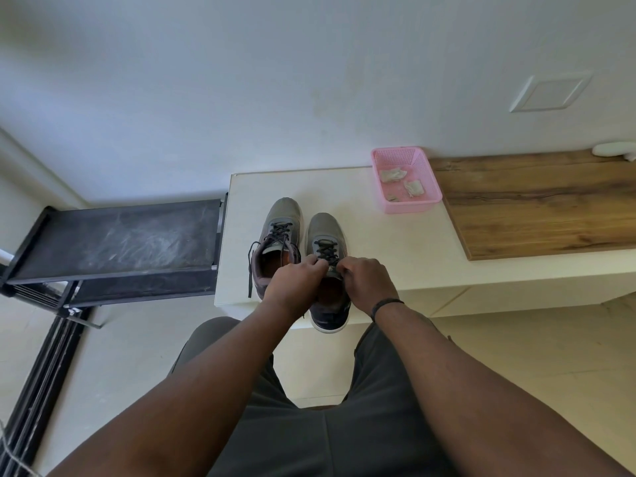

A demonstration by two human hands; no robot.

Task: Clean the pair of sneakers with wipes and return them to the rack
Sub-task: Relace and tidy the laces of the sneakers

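Note:
Two grey sneakers with black laces stand side by side on a cream table (pixel 395 235), toes pointing away from me. The left sneaker (pixel 280 232) has loose laces trailing down its side. The right sneaker (pixel 327 235) sits with its heel over the table's front edge. My left hand (pixel 296 280) and my right hand (pixel 366 282) both pinch the laces at the top of the right sneaker's tongue. Several crumpled used wipes (pixel 401 182) lie in a pink basket (pixel 430 197) at the back of the table.
A black shoe rack (pixel 120 242) with a dusty top shelf stands left of the table. A wooden board (pixel 537 208) covers the table's right part. A white wall runs behind. My legs in dark shorts are below, over a pale tiled floor.

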